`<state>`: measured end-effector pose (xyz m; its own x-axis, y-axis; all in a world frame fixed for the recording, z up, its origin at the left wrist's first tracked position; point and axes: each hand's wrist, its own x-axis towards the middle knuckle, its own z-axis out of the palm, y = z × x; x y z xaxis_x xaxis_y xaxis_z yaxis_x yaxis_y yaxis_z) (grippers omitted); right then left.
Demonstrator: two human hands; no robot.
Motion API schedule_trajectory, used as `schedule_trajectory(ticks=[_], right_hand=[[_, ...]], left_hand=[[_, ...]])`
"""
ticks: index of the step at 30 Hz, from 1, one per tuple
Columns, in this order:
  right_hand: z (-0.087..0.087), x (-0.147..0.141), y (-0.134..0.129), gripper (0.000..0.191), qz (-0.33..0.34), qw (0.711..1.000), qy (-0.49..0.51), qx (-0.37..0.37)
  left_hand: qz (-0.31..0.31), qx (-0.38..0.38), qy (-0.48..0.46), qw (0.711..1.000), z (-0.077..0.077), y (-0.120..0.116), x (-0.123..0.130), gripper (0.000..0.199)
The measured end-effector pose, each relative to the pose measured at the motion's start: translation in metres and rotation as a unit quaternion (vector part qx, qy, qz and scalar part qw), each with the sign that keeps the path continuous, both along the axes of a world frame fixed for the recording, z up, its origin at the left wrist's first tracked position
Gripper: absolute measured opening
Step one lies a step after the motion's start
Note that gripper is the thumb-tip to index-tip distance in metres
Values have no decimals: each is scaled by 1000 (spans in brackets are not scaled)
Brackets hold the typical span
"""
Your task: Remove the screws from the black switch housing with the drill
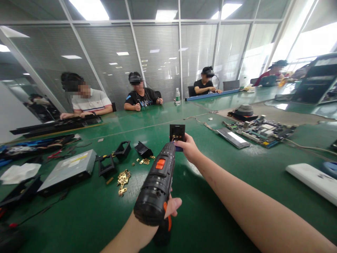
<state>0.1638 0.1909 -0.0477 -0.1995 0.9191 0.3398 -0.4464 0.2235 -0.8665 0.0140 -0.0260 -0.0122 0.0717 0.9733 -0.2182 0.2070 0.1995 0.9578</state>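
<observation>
My left hand (173,206) is wrapped round the handle of a black and orange cordless drill (156,186). Its bit points away from me and meets a small black square housing (177,130) with brass-coloured pieces inside; whether it sits on a screw is too small to tell. That housing is gripped upright in my right hand (191,149), thumb on its near side. Left of the drill lies a pile of small brass plates (123,181), with a few loose brass pieces (145,161) farther off. Black plastic frames (122,150) stand around them.
A silver disc drive (70,168) lies at left, near tangled cables and tools (34,147). At right are a phone-like slab (233,137), a circuit board (265,131) and a white power strip (313,181). Several people sit across the green table (210,211), near a water bottle (177,96).
</observation>
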Motion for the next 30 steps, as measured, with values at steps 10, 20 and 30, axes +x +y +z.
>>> schedule_trajectory(ticks=[10, 20, 30], right_hand=[[0, 0, 1, 41, -5, 1000, -5, 2], [0, 0, 1, 41, -7, 1000, -7, 6], [-2, 1, 1, 41, -5, 1000, -3, 7]], left_hand=[[24, 4, -13, 1000, -12, 2, -2, 32], [45, -24, -38, 998, 3, 1, 8, 44], [35, -7, -15, 999, -14, 0, -2, 46]])
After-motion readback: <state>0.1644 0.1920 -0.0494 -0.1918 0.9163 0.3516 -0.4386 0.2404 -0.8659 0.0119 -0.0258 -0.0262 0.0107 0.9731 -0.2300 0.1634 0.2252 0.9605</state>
